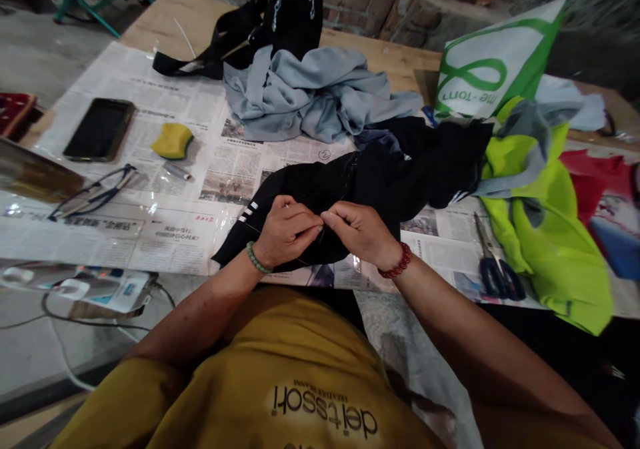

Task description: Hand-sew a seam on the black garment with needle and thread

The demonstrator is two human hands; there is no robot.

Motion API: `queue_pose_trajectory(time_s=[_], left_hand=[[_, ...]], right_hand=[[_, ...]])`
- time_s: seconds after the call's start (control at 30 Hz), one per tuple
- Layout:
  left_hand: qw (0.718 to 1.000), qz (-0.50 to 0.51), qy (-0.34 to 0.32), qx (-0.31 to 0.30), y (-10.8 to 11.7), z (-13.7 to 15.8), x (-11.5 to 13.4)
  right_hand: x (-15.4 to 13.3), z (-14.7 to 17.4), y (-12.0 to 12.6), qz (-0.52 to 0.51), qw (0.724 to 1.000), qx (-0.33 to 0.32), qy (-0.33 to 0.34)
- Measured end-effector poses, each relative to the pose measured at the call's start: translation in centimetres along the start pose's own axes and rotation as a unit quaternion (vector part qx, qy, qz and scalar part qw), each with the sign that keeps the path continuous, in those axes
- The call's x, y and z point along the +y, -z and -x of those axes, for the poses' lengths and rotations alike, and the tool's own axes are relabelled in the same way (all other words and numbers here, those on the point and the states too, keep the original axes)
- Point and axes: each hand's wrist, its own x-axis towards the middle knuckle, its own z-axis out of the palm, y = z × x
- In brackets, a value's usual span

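My left hand [290,230], with a green bead bracelet at the wrist, is closed in a pinch. My right hand [361,232], wearing a dark red bead bracelet, pinches too, and the fingertips of both nearly meet. Whatever lies between the fingers is too fine to make out, though thin thread-like lines show near them. Both hands are over a black garment [320,182] with short white stripes at its left end. It lies bunched across the table's front edge and stretches to the right.
Newspaper under clear plastic [170,235] covers the table. On the left are a phone [99,129], a yellow sponge [173,141] and eyeglasses [95,192]. Grey cloth [320,92] lies behind. Scissors [497,265], a neon-yellow garment [545,215] and a green-white bag [493,69] are right.
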Motion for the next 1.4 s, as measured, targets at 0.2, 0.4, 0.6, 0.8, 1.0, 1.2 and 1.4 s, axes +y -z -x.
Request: queue_pose_trajectory(time_s=[0.2,0.4,0.6,0.8,1.0,1.2,1.4], left_hand=[[1.0,0.005,0.012,0.017,-0.1,-0.1,0.2],[0.994,0.066,0.09,0.015,0.0,-0.5,0.3],[0.975,0.149,0.163,-0.013,0.2,-0.7,0.5],[0.963,0.193,0.186,-0.038,0.3,-0.8,0.5],[0.967,0.193,0.153,-0.06,-0.1,-0.5,0.3],[0.969,0.19,0.142,-0.062,-0.1,-0.5,0.2],[0.972,0.174,0.141,-0.067,-0.2,-0.5,0.3]], right_hand=[[0.3,-0.2,0.3,0.062,0.997,-0.034,0.032],[0.3,0.5,1.9,0.065,0.979,0.193,0.031],[0.7,3.8,0.7,0.074,0.942,0.321,0.063],[1.8,5.5,-2.9,0.162,0.939,0.278,0.124],[1.8,4.6,-3.7,0.152,0.934,0.303,0.112],[1.8,4.4,-4.4,0.125,0.935,0.316,0.1],[1.6,4.2,-4.6,0.117,0.93,0.334,0.1]])
